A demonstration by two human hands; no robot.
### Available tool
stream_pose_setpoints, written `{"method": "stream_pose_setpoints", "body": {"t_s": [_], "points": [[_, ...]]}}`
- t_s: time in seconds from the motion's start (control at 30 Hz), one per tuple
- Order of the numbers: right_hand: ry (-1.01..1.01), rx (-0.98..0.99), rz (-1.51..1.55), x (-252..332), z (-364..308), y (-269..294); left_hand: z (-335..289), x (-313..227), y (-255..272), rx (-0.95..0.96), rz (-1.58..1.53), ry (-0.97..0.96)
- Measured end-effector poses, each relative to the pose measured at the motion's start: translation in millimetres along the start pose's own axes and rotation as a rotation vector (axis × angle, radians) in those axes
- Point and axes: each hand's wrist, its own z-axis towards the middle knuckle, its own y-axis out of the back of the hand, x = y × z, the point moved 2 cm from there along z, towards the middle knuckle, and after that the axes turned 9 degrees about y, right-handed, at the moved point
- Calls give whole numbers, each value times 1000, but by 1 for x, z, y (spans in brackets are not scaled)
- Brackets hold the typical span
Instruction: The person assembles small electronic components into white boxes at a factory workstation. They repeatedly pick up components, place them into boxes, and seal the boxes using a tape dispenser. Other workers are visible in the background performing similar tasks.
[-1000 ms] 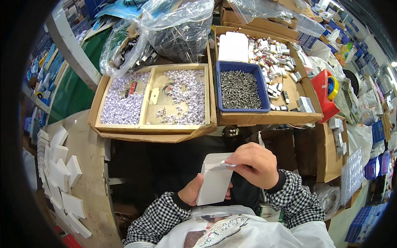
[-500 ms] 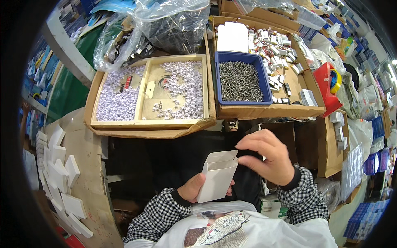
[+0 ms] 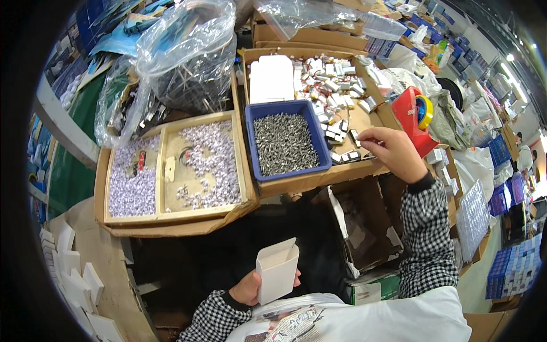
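Low down, left hand [image 3: 246, 288] grips white box [image 3: 278, 275] lengthwise, flap end [image 3: 276, 251] forward; right hand's [image 3: 394, 151] grip unclear.

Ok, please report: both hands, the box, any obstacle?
Left hand holds white box, top open. Right hand at small parts in cardboard tray, grip unclear. Blue bin beside them, not blocking.

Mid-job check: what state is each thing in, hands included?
Left hand: closed around the white box
White box: top open, flap raised
Right hand: over the cardboard tray, grip unclear
Cardboard tray: open, partly covered with small parts
Blue bin: open, filled with metal pieces
Wooden tray: open, right compartment partly bare
Tape dispenser: loaded with a yellow roll
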Motion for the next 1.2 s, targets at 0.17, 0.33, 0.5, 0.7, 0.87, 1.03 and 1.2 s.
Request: {"method": "stream_pose_setpoints", "body": {"t_s": [0.17, 0.33, 0.5, 0.7, 0.87, 1.03, 1.2], "points": [[88, 325, -132, -29, 25, 2, 5, 3, 0, -1, -56, 52], [202, 566, -205, -31, 41, -14, 9, 6, 2, 6, -110, 102], [196, 752, -185, -28, 55, -23, 11, 5, 3, 30, -59, 123], [125, 876, -241, -25, 62, -27, 11, 4, 2, 33, -48, 123], [212, 783, -282, -24, 59, -21, 9, 3, 4, 14, -76, 83], [208, 561, -286, -23, 50, 20, 7, -2, 2, 8, -104, 37], [71, 24, 182, 6, 26, 38, 11, -9, -7, 55, -111, -4]]}}
